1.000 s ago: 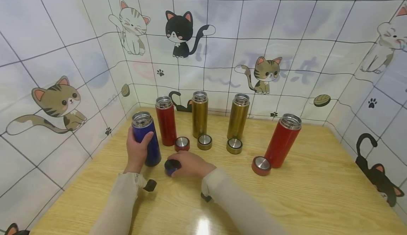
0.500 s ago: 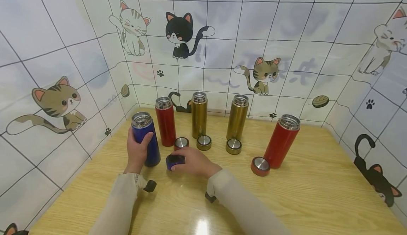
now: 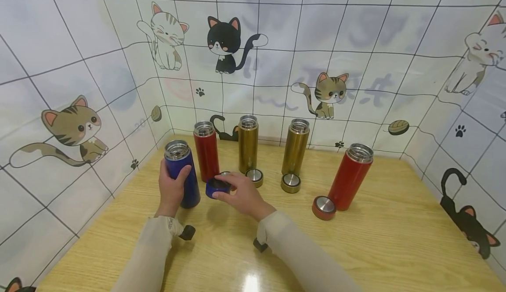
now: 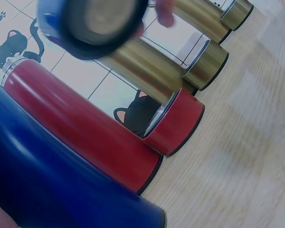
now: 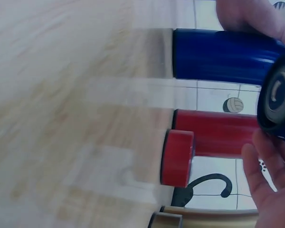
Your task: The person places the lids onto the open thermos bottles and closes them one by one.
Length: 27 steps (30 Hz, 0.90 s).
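Observation:
My left hand [image 3: 171, 191] grips the upright blue bottle [image 3: 189, 189], whose steel mouth is uncovered. Just right of it, my right hand [image 3: 245, 197] pinches a blue lid [image 3: 216, 189] between thumb and fingers. The lid hangs above the table, level with the bottle's lower half and apart from it. In the right wrist view, a dark-rimmed round face of the lid [image 5: 277, 97] shows; in the left wrist view the lid [image 4: 50, 21] is blurred. Behind it stands an open red bottle [image 3: 207, 156]; its red lid [image 4: 180, 126] is mostly hidden in the head view.
Two gold bottles stand at the back, a left one [image 3: 248, 147] and a right one [image 3: 295, 149], each with a gold lid in front. On the right is another red bottle [image 3: 349, 180] with its red lid [image 3: 324, 208]. A cat-print sheet [image 3: 253, 77] hangs behind the wooden table [image 3: 387, 248].
My right hand has lifted the blue lid off the table, raising it and shifting it slightly right. It now partly covers the red lid. My left hand and the blue bottle have stayed put.

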{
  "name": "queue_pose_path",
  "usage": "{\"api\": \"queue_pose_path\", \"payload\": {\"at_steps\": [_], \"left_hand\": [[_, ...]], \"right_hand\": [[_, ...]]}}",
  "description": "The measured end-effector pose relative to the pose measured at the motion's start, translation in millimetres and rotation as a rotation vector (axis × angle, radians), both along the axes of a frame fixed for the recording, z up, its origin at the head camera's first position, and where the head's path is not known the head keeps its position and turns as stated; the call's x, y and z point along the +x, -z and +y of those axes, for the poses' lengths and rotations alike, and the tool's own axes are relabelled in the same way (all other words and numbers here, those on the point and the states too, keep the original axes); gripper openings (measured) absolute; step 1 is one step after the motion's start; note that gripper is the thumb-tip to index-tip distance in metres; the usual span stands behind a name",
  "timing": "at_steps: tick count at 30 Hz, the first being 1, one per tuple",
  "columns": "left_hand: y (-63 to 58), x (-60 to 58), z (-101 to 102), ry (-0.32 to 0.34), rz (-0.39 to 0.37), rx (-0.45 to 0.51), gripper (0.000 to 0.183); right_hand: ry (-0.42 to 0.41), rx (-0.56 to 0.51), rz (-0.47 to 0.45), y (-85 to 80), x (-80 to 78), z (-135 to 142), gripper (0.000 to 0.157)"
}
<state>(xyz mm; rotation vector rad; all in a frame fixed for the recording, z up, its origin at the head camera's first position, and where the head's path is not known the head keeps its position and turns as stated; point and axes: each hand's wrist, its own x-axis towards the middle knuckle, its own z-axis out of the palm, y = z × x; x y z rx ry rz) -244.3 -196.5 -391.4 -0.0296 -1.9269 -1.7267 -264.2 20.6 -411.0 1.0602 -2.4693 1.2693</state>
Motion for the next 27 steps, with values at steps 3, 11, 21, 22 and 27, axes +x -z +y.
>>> {"api": "queue_pose_path", "payload": {"at_steps": [3, 11, 21, 22, 27], "left_hand": [[3.9, -2.9, -2, -0.001, 0.004, 0.000, 0.063], [28.2, -22.2, -10, -0.002, -0.006, 0.010, 0.065], [12.4, -5.8, 5, 0.018, 0.015, 0.023, 0.062], [10.0, -3.0, 7, 0.019, 0.012, 0.020, 0.062], [2.7, 5.9, 15, 0.029, 0.005, 0.004, 0.063]], "right_hand": [[-0.005, -0.113, 0.056, -4.7, -1.1, -3, 0.047], [0.004, -0.228, 0.145, -15.8, 0.1, -11, 0.047], [0.010, -0.316, 0.181, -28.1, 0.3, -16, 0.048], [0.007, -0.313, 0.189, -29.8, -0.3, -16, 0.048], [-0.018, -0.299, 0.235, -40.6, -4.5, -16, 0.049]]}}
